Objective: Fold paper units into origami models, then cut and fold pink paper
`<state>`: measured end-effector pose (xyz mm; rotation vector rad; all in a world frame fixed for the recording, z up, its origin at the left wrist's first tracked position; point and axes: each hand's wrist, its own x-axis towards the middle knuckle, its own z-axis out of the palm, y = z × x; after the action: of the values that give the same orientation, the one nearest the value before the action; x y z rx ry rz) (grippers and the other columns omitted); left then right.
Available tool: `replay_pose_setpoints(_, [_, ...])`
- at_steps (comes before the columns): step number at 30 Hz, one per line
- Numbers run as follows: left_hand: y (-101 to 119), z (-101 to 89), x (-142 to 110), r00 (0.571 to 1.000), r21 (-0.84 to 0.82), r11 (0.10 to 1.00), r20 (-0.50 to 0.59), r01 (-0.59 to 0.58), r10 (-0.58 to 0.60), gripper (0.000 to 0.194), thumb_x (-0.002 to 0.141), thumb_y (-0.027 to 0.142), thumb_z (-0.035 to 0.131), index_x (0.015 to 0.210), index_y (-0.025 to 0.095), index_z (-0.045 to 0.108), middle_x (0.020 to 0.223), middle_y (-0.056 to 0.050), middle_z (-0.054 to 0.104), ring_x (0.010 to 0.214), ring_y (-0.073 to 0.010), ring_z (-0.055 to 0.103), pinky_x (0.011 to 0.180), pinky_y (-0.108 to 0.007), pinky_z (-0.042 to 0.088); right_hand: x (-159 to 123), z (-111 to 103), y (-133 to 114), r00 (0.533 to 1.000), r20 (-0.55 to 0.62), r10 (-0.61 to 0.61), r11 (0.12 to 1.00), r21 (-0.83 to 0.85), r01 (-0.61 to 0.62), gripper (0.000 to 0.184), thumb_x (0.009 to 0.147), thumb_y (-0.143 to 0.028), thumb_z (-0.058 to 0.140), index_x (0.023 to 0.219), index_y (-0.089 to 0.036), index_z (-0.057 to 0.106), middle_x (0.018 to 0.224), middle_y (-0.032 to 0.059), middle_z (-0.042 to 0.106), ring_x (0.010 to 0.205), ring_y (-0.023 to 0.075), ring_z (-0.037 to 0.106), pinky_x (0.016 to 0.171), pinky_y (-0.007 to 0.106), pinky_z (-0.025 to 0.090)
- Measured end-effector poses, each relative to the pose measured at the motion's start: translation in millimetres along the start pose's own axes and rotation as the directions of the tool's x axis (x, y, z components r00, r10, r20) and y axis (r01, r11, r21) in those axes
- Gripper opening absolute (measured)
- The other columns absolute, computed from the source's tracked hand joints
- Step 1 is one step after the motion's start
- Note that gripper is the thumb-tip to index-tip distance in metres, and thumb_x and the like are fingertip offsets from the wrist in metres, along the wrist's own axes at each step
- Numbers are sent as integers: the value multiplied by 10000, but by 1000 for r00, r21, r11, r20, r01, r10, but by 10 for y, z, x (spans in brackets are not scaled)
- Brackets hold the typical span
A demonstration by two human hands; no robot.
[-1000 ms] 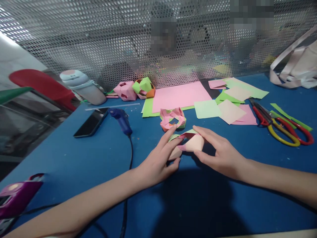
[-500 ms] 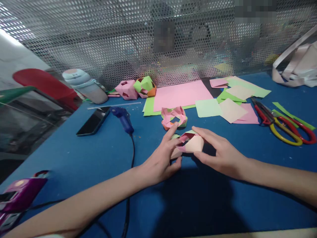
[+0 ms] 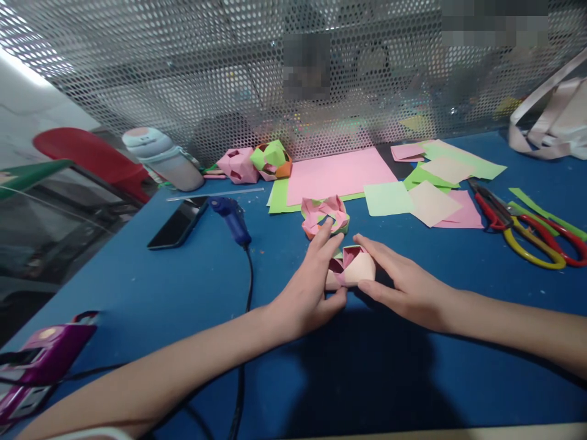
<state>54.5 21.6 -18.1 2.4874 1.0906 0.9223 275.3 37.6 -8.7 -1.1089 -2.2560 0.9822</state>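
Observation:
A folded paper ring, cream outside with pink and pale green inside, rests low at the table between my two hands. My left hand grips its left end, thumb at the near side and fingers over the far side, hiding that end. On the right end, my right hand has its thumb in front and its fingers behind. Just beyond my left fingertips stands a second folded paper ring, pink with orange and green.
Blue table. Left: a blue corded tool, a phone, a bottle, a purple device. Behind: paper models, pink sheet, perforated metal panel. Right: cut papers, pliers, scissors.
My left hand has shifted slightly right and its fingers have straightened over the ring. The ring looks squeezed narrower between both hands. My right hand is nearly still.

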Motion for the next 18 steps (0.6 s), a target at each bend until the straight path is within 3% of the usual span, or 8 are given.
replay_pose_setpoints(8, [43,41,38,991,31,991,-40,131,-130,845,780,45,526,1534,217,183,1636,-169,171,1543,-305,114,1231,-543,224,5,66,18,994,-107,-4,1000,4,5,741,935,-533,467,1538,-129,321,1591,157,343,1467,316,338,1193,553,303])
replay_pose_setpoints(18, [95,83,62,973,-15,978,-93,209,-209,820,784,56,531,1519,207,200,1643,-175,146,1544,-302,108,1240,-530,194,1,97,-25,993,-99,64,998,16,-62,825,946,-557,425,1560,-40,234,1617,160,257,1494,291,271,1221,490,260])
